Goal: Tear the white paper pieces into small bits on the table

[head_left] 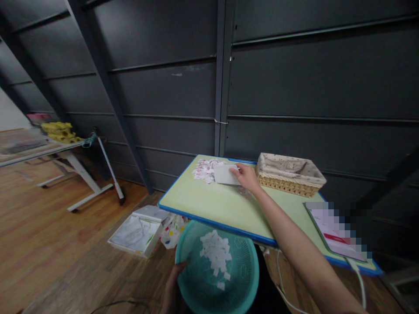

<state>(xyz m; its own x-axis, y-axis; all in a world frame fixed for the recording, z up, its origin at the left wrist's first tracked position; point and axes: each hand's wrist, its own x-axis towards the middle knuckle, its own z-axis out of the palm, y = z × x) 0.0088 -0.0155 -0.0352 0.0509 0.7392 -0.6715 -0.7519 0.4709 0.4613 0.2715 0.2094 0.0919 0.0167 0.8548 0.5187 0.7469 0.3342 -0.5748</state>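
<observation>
My right hand (245, 175) is closed on the right end of a flat white card (225, 174) above the pale green tabletop (196, 202). The card's left edge meets a heap of small white and pinkish paper pieces (205, 170). Below the table's front edge, my left hand (174, 279) grips the left rim of a teal plastic basket (252, 266). White paper scraps (216, 253) lie scattered inside it. Part of the left hand is dark and its fingers are partly hidden behind the rim.
A woven basket with a cloth lining (290, 174) stands at the table's back right. A tablet-like device (334, 235), partly blurred out, lies at the right edge with a white cable (360, 279). On the floor sits an open white box (135, 233). Another table (81, 172) stands left.
</observation>
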